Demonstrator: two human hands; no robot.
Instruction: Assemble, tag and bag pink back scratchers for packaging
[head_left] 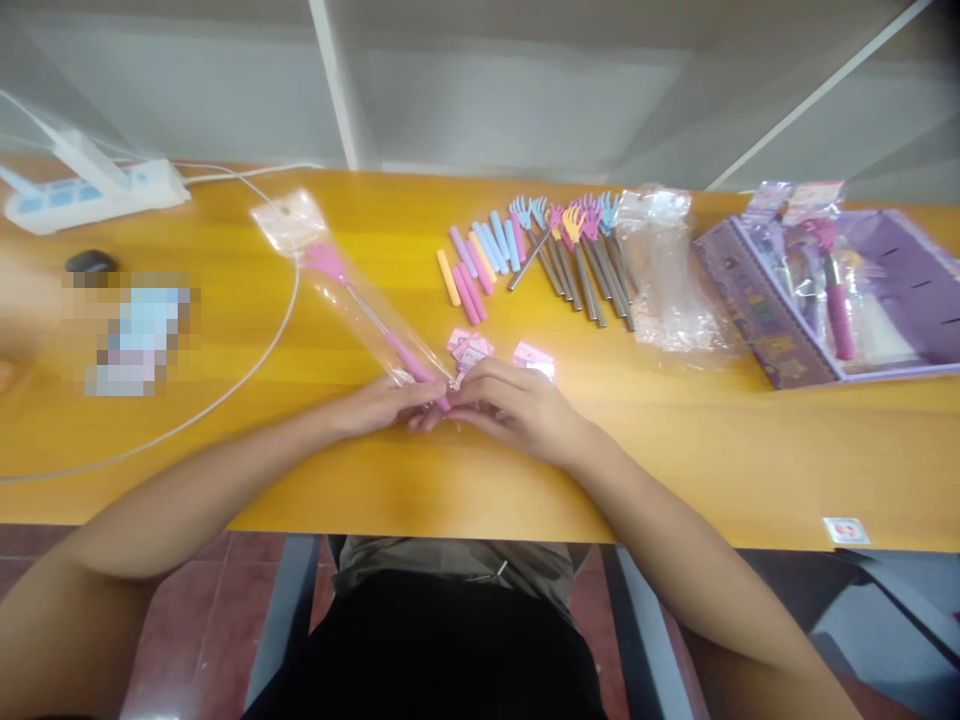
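Note:
A pink hand-shaped back scratcher [407,357] lies slantwise inside a clear plastic bag [292,222], its claw end pointing away to the upper left. My left hand [390,402] is closed around the handle end through the film. My right hand [525,408] pinches the bag's near end beside the handle tip; the exact grip is partly hidden by its fingers. Just beyond my fingers lie small pink printed cards [470,348], with another card [534,358] to their right.
Loose coloured handle sleeves [469,290] and several metal scratcher rods [592,270] lie farther back. Beside them are clear bags [664,280] and a purple display box [795,375] holding packed scratchers. A white cable [289,320] curves at left, near a power strip [97,195].

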